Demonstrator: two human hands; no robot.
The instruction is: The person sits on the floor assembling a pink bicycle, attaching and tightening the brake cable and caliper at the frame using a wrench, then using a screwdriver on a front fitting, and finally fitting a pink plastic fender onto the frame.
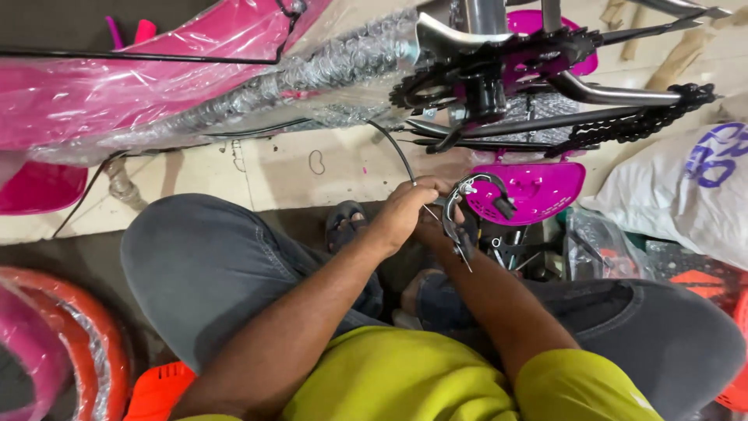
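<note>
Brake caliper (458, 218), silver with black pads, sits low in front of the seated person, just below the upturned bicycle and right beside a magenta plastic guard (538, 189). Both hands meet on it. Left hand (403, 212) comes in over the left knee, back of the hand up, fingers curled together around the thin black cable (396, 148) where it enters the caliper. Right hand (433, 231) lies underneath and mostly hidden by the left hand and the caliper; it seems to be gripping the caliper's lower arm, but I cannot tell how its fingers stand.

Cable runs from the hands up and left toward the bicycle frame (327, 74), which is wrapped in bubble wrap and clear plastic over pink parts. Chainring and crank (456, 82) hang directly above the hands; a black chain (639, 121) stretches away to the right along the silver stays.

Person sits on the floor (273, 168), grey trousers, yellow-green shirt, a sandalled foot (344, 222) just left of the hands. White sack (686, 191) lies to the right. Orange and pink wrapped rims (70, 343) at lower left.
</note>
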